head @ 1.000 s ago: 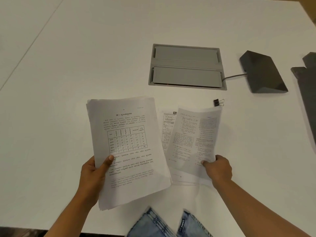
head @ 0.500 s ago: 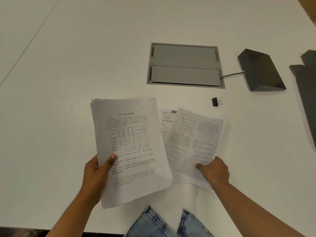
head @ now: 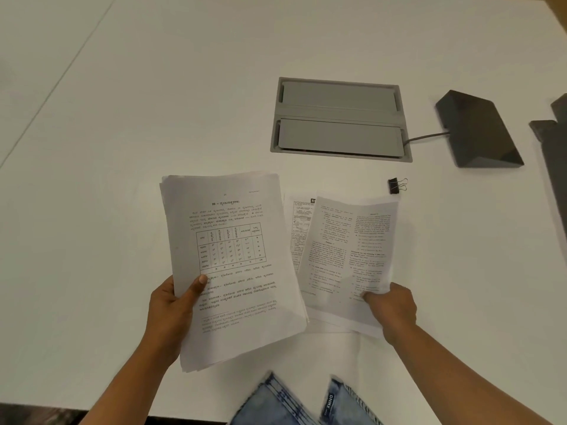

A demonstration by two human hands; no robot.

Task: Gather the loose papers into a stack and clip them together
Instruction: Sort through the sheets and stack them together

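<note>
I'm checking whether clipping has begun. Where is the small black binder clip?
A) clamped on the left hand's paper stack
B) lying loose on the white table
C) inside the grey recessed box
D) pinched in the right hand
B: the small black binder clip lies alone on the white table, beyond the printed sheet the right hand pinches; the left hand grips only the thick paper stack.

The table (head: 153,118) is smooth matt white, and the grey cable hatch (head: 339,118) sunk in it has a satin finish, metal or plastic I cannot tell. Nearer than the hatch, the paper stack (head: 233,271) and loose sheet (head: 346,256) are thin matt printed paper, and the binder clip (head: 395,186) is matt black with shiny wire handles. Right of the hatch the dark wedge (head: 478,130) looks smooth and faintly glossy.
</note>
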